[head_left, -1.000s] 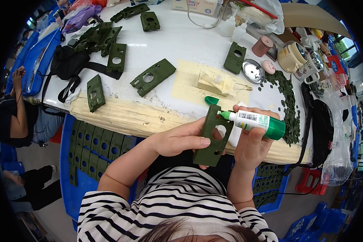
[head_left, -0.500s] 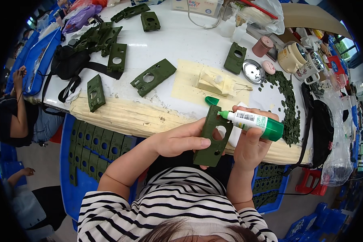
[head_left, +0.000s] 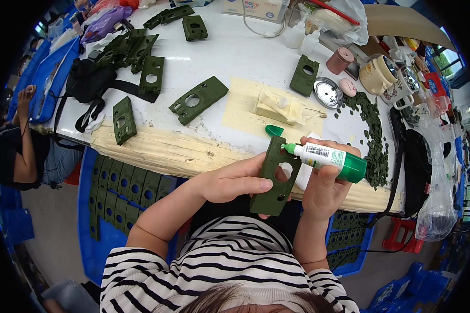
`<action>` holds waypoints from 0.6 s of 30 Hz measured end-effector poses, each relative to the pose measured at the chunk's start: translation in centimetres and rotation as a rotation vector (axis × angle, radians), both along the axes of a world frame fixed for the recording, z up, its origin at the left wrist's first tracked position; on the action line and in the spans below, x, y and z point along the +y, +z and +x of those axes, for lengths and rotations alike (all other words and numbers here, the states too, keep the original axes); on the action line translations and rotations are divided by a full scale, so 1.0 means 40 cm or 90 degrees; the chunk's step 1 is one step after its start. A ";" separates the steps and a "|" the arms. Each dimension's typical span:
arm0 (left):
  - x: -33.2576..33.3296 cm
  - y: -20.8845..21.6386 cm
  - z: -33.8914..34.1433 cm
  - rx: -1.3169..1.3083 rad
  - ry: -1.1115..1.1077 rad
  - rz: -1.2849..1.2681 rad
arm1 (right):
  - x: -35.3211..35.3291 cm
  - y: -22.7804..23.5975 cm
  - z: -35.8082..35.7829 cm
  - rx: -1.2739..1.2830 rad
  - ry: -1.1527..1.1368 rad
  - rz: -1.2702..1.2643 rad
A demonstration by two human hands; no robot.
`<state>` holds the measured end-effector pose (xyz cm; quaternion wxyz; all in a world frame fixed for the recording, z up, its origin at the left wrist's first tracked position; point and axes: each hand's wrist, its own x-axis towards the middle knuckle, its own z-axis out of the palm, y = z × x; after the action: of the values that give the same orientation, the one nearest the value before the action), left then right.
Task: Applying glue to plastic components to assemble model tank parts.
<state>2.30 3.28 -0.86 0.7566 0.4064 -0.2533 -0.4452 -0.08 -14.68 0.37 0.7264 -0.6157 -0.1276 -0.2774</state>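
Note:
My left hand (head_left: 240, 180) grips a dark green plastic model tank hull (head_left: 273, 180), tilted up, with a round hole through its middle. In my right hand (head_left: 326, 188) is a white and green glue bottle (head_left: 331, 160), its light green nozzle touching the hull's upper part. A green cap (head_left: 274, 130) lies on the table just beyond the hull. Behind it stands a tape-wrapped block (head_left: 279, 107) with tweezers (head_left: 316, 113) on it. Something white, perhaps paper, shows partly behind the bottle and my right hand.
More green hulls lie on the white table (head_left: 235, 49), one (head_left: 198, 100) beyond my left hand. Small green pieces (head_left: 373, 141) are heaped at right, near a round metal lid (head_left: 328, 92) and mugs (head_left: 377, 75). Blue trays (head_left: 107, 250) of hulls sit below the table edge. Another person sits at left.
My hands, the hull and the bottle stay almost still, the nozzle still against the hull. At lower left, another person's hand and arm have moved out of their former place.

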 end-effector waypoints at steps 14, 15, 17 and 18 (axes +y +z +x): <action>0.002 0.002 0.001 -0.001 -0.003 0.009 | 0.004 0.010 -0.004 0.020 0.003 0.010; 0.001 0.002 0.000 0.003 0.002 0.009 | 0.003 0.006 -0.002 0.008 0.011 0.033; 0.001 0.002 -0.002 0.012 0.013 0.010 | 0.007 0.007 -0.001 0.008 0.010 0.046; 0.002 0.003 -0.001 0.013 0.010 0.009 | 0.009 0.007 -0.001 0.007 0.009 0.052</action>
<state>2.26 3.35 -0.75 0.7599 0.4092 -0.2395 -0.4447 -0.11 -14.34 0.64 0.7537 -0.5861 -0.1165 -0.2736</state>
